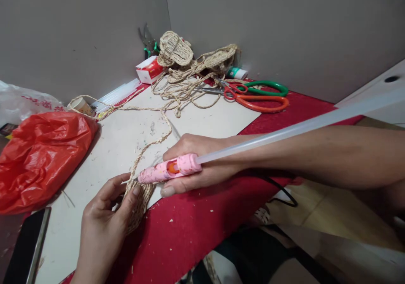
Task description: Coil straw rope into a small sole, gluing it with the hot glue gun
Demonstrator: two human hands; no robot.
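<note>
My right hand (193, 149) is closed around a pink hot glue gun (155, 173), with a long translucent glue stick (268, 138) running out of its back toward the upper right. The gun's nozzle touches or nearly touches the edge of a woven straw piece (141, 206). My left hand (106, 216) pinches that piece between thumb and fingers. From the piece a braided straw cord (152, 142) leads up to a tangled heap of the same cord (180, 92). Much of the woven piece is hidden behind my left hand.
Orange-and-green-handled scissors (262, 102) and a smaller red-handled pair (232, 92) lie by the heap. A coiled straw piece (175, 50), a red-and-white box (150, 69) and pruning shears (148, 43) are at the back. Leftward are a red plastic bag (47, 153) and a phone (27, 246).
</note>
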